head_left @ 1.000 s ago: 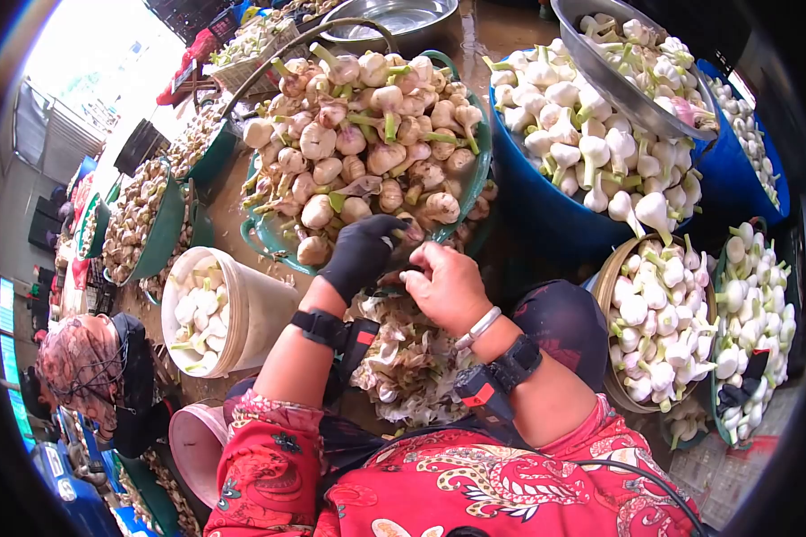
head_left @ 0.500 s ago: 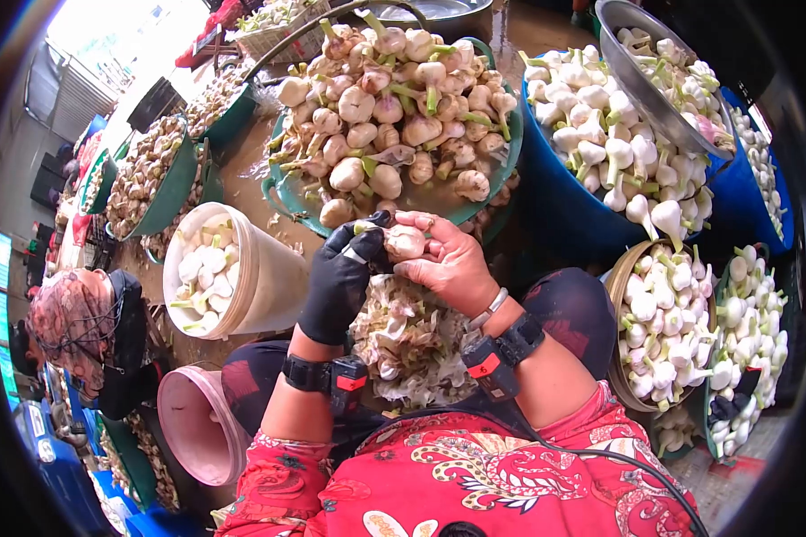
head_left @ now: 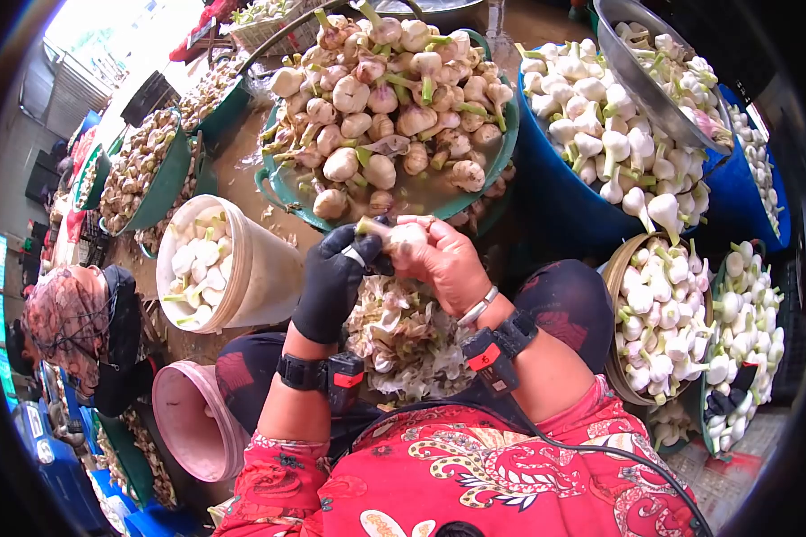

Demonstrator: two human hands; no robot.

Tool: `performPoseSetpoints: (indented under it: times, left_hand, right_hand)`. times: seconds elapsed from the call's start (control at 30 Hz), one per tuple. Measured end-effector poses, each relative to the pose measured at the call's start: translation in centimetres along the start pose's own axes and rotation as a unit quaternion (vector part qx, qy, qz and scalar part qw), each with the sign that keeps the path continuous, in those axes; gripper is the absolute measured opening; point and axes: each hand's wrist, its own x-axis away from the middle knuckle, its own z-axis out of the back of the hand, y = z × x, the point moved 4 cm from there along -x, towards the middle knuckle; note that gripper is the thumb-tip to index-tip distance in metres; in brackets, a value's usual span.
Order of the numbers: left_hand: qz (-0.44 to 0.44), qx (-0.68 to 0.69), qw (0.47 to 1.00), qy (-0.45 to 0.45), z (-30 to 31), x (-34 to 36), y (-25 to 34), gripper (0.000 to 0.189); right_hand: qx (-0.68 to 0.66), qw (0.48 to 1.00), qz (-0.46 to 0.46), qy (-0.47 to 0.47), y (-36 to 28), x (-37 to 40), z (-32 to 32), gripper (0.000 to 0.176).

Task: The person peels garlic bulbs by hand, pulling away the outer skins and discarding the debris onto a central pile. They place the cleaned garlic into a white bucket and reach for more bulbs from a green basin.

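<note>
A garlic bulb (head_left: pixel 407 236) is held between my two hands, its stem pointing left. My left hand (head_left: pixel 333 277), in a black glove with a light band on one finger, is closed around the stem side. My bare right hand (head_left: pixel 452 268) grips the bulb with thumb and fingers, covering part of it. Below them lies a heap of papery garlic skins (head_left: pixel 401 336) between my knees. Just beyond my hands stands a green tub (head_left: pixel 287 201) of unpeeled garlic bulbs (head_left: pixel 381 98) sitting in murky water.
To the left are a white bucket (head_left: pixel 260 268) of peeled bulbs and a pink bucket (head_left: pixel 175 421). On the right, a blue tub (head_left: pixel 546 179), a metal basin (head_left: pixel 631 85) and a round basket (head_left: pixel 622 358) hold white bulbs. A person with a patterned head covering (head_left: pixel 67 318) is at far left.
The bulb has turned in my fingers, so its stem now sticks out to the left. My right hand covers more of it. The view has shifted slightly.
</note>
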Motion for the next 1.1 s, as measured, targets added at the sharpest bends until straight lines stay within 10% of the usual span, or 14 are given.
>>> performPoseSetpoints:
  times: [0.83,1.03,1.1]
  left_hand:
    - [0.033,0.007,0.999,0.020,0.1,1.7,-0.3,0.022]
    - [-0.067,-0.268,0.961,0.009,1.2,2.3,1.0,0.022]
    - [-0.234,-0.482,0.842,-0.056,0.4,2.5,2.2,0.025]
  right_hand:
    - [0.124,0.989,0.073,-0.042,0.2,0.5,-0.7,0.042]
    - [0.024,0.969,-0.193,-0.154,0.8,1.2,-0.8,0.032]
    - [0.010,0.934,-0.294,-0.202,1.6,2.0,-1.4,0.034]
